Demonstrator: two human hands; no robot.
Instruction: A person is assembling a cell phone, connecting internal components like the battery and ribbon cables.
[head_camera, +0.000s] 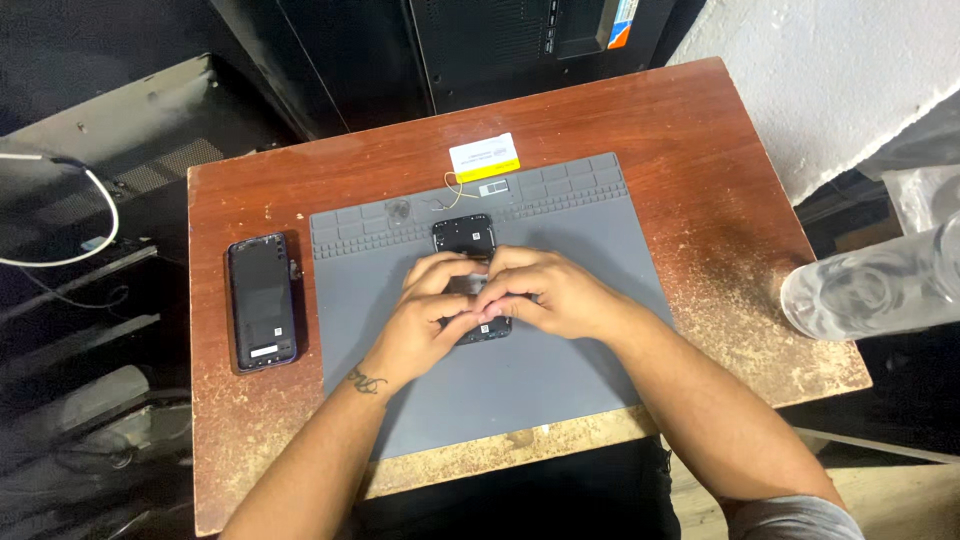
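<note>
An opened black phone body (465, 238) lies on a grey work mat (560, 380) at the middle of a worn wooden table (700, 150). Both hands rest over the phone's middle and lower part, hiding most of it. My left hand (425, 315) presses on it from the left with fingers curled. My right hand (545, 295) covers it from the right, fingertips pinched together over the phone. Whether a small part sits between the fingers is hidden.
A black phone panel (262, 302) lies on the table left of the mat. A white and yellow card (484, 157) and a thin yellow wire (455, 190) sit at the mat's far edge. A clear plastic bottle (870, 285) lies at the table's right edge.
</note>
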